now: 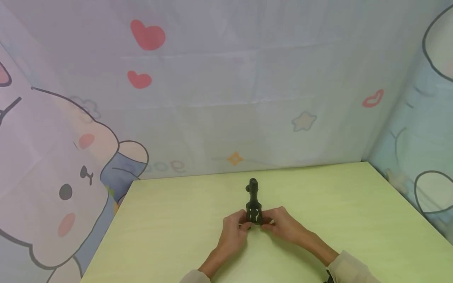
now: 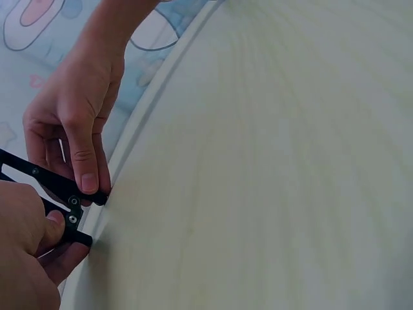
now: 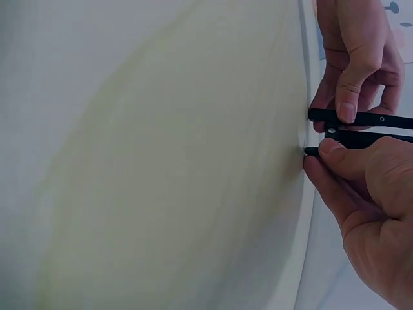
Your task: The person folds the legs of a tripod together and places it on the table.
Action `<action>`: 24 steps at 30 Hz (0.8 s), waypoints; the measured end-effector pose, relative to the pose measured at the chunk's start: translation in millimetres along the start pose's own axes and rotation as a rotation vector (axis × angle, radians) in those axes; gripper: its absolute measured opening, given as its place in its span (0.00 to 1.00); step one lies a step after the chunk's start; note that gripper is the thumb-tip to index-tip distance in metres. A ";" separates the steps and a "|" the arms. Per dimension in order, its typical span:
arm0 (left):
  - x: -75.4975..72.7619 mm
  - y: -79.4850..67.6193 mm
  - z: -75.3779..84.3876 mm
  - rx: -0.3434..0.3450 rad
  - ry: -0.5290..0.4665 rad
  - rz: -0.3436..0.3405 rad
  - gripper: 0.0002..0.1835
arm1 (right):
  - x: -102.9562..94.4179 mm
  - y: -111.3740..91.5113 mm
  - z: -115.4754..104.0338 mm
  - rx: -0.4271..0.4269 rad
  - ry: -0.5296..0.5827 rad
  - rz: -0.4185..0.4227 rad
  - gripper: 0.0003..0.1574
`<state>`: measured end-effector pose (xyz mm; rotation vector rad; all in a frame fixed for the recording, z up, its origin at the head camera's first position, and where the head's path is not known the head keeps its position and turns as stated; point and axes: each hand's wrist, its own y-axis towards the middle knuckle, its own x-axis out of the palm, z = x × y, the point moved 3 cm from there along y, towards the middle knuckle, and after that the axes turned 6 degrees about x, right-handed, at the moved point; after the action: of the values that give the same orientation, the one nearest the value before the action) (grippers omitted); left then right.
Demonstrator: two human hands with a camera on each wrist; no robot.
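A black hinged device with narrow arms and a rounded far end stretches away from me over the table, its near end between my hands. My left hand pinches the left arm of its near end between thumb and fingers. On the other side, my right hand pinches the right arm the same way. Small pivot screws show on the hinged device in the left wrist view, where its two arms stand apart. In the right wrist view, the fingers partly cover the black arms.
The pale yellow-green table spreads out around both hands. Behind it hangs a light cloth backdrop with printed hearts and a star. A large cartoon animal is printed on the cloth at the left.
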<state>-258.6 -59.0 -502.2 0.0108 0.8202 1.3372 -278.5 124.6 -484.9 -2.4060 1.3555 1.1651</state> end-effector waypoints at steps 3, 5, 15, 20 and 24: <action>-0.7 0.3 0.5 0.006 0.014 -0.010 0.08 | 0.7 2.3 1.0 0.001 -0.008 -0.028 0.14; -1.2 0.6 1.4 0.009 0.019 -0.021 0.07 | 0.6 3.7 1.2 -0.005 -0.028 -0.043 0.13; -0.9 1.2 6.2 0.026 0.027 -0.038 0.07 | -3.1 3.9 2.5 -0.094 -0.099 -0.087 0.09; -3.2 2.6 6.0 0.022 0.033 -0.036 0.06 | -3.4 5.6 2.6 -0.113 -0.069 -0.089 0.11; -3.5 3.6 5.8 0.014 0.045 -0.036 0.07 | -3.9 5.4 3.5 -0.097 -0.044 -0.081 0.12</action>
<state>-258.6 -58.5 -494.6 -0.0231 0.8642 1.3020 -285.8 125.7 -483.4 -2.4598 1.2033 1.2831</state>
